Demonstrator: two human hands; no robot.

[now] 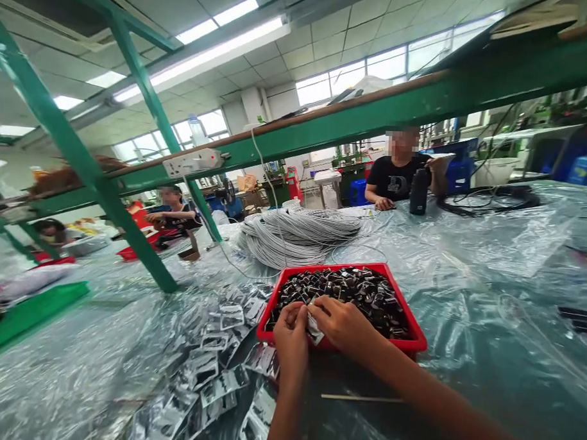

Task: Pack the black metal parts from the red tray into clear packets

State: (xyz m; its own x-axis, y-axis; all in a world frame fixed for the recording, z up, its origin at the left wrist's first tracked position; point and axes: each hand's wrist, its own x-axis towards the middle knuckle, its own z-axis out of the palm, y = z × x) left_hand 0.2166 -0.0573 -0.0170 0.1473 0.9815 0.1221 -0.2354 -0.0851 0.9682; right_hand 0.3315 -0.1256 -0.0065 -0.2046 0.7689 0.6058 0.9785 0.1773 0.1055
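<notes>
My left hand [291,335] and my right hand [344,326] meet at the near rim of a red tray [417,343]. Both are closed on one small clear plastic bag [313,328] pinched between them. The tray is filled with several small black parts [349,292]. To the left of my left hand lies a heap of small clear bags with dark parts inside [215,371], spread over the plastic-covered table [465,264].
A coil of grey cable [297,236] lies behind the tray. A green steel frame [102,187] with a shelf crosses overhead. A person in a black shirt [396,175] sits across, beside a dark bottle [418,191]. Other people sit far left. A thin stick [362,397] lies by my right forearm.
</notes>
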